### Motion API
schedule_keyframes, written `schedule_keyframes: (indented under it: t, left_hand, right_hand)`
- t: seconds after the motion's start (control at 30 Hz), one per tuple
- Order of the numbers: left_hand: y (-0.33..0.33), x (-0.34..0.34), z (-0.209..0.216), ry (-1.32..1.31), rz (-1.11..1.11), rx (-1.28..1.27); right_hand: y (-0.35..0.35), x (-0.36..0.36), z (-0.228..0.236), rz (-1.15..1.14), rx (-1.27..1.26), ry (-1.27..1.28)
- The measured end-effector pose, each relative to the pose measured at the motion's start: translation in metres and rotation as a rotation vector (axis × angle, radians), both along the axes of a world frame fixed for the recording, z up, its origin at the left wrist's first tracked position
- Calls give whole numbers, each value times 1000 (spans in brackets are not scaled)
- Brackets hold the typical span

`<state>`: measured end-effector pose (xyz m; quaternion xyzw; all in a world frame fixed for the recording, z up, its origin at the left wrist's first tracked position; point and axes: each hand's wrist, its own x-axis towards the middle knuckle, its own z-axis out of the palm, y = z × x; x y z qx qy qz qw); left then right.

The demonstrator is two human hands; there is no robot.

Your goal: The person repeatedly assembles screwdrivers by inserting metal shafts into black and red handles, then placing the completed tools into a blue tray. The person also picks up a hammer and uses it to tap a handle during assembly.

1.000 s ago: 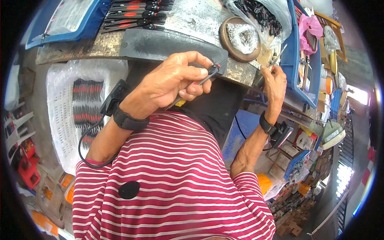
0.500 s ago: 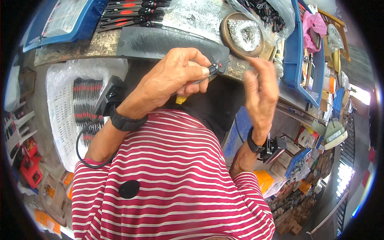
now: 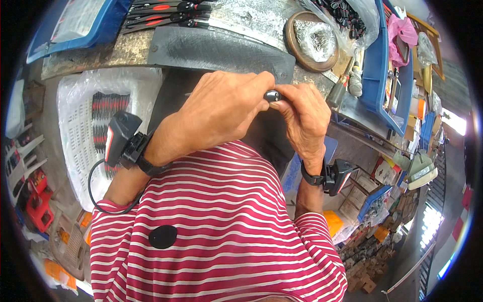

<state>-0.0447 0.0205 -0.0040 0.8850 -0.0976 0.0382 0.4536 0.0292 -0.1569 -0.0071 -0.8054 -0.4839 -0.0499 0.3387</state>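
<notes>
In front of my chest, just short of the bench edge, both hands meet at a slim black tool. My left hand (image 3: 221,108), back turned up, is closed round it and hides most of its length. Only a glossy black rounded end (image 3: 272,95) with small light spots shows between the hands. With thumb and fingers, my right hand (image 3: 306,113) pinches beside that end. A thin grey tip pokes out left of my left hand. What kind of tool it is, I cannot make out. Beyond the hands a dark, scuffed sheet (image 3: 221,53) covers the bench's front edge.
Several black-and-red tools (image 3: 168,14) lie at the back of the bench. A round wooden dish (image 3: 290,38) holds a bag of small metal parts. Blue trays (image 3: 372,95) stand at both sides. Left of me, a white plastic-lined basket (image 3: 75,131) holds stacked black-and-red pieces.
My right hand has come in from the right, fingers now closing at the tool's end. My left hand has rolled over, back up, and covers the tool more.
</notes>
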Motion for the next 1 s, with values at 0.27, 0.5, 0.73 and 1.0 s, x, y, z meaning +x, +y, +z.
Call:
schedule_keyframes:
  t: [0.27, 0.5, 0.73, 1.0]
  left_hand:
    - [1, 1, -11, -184, -6, 54]
    - [0, -1, -13, -150, -18, 47]
    - [4, 3, -14, -49, -75, 9]
    - [9, 5, -14, -17, -53, 7]
  right_hand:
    - [4, -4, -4, -19, 53, 58]
    - [4, -8, -5, -23, 64, 100]
    - [2, -6, -10, -34, 39, 319]
    - [-2, -9, 3, -199, 6, 1042]
